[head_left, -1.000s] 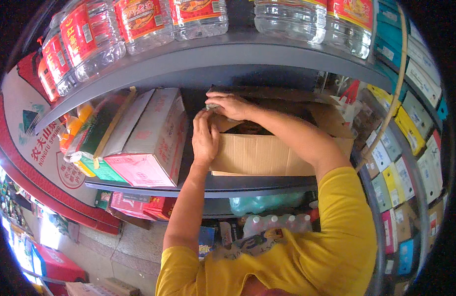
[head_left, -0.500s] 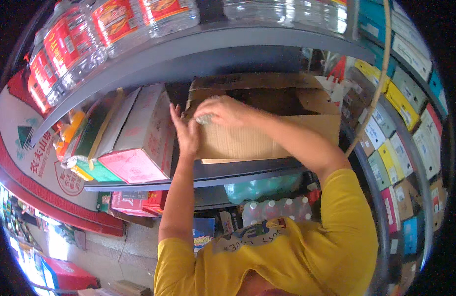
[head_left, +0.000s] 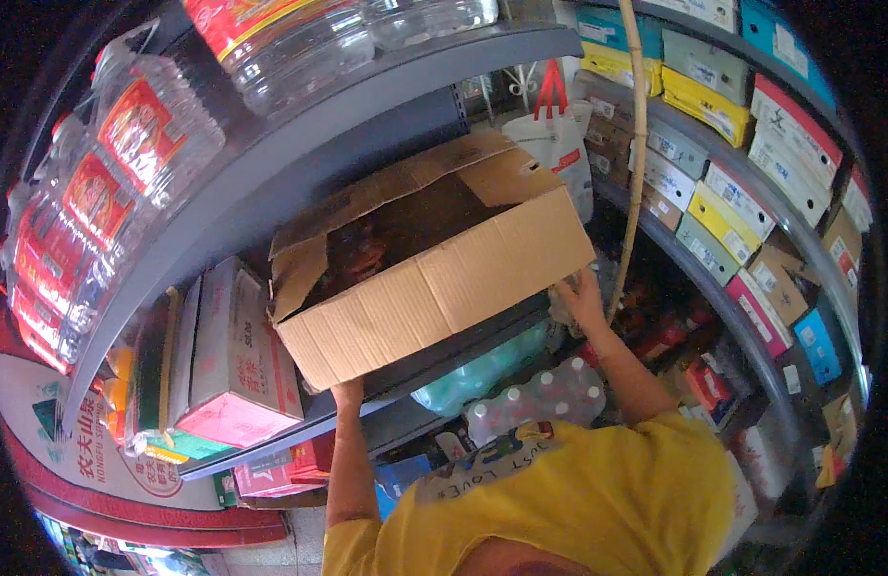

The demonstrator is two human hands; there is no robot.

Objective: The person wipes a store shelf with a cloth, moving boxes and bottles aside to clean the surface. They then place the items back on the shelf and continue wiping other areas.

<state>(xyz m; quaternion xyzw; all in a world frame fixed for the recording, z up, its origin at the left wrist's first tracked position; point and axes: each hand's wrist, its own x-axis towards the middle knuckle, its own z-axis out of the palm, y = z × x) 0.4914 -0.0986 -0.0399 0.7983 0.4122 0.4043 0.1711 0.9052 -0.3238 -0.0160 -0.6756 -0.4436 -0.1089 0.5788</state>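
Observation:
An open brown cardboard box point(head_left: 434, 288) sits tilted on the dark shelf, its flaps up and some reddish, dark contents showing dimly inside. My left hand point(head_left: 348, 392) grips the box from below at its near left corner, the fingers hidden underneath. At the box's right end my right hand point(head_left: 582, 300) is closed round a crumpled pale cloth point(head_left: 561, 312) and lies against the lower right corner. Whether those fingers also bear the box, I cannot tell.
Left of the box stands a grey-and-pink carton point(head_left: 237, 360). Large clear bottles point(head_left: 141, 125) line the shelf above. Below are shrink-wrapped bottles point(head_left: 535, 398). A bamboo pole point(head_left: 636, 154) rises at the right, before racks of shoe boxes point(head_left: 722, 226). A white bag point(head_left: 549, 144) hangs behind.
My left hand went from the box's upper left edge to its underside; my right hand crossed to the right end with the cloth. The box now sits at an angle, and the view has shifted.

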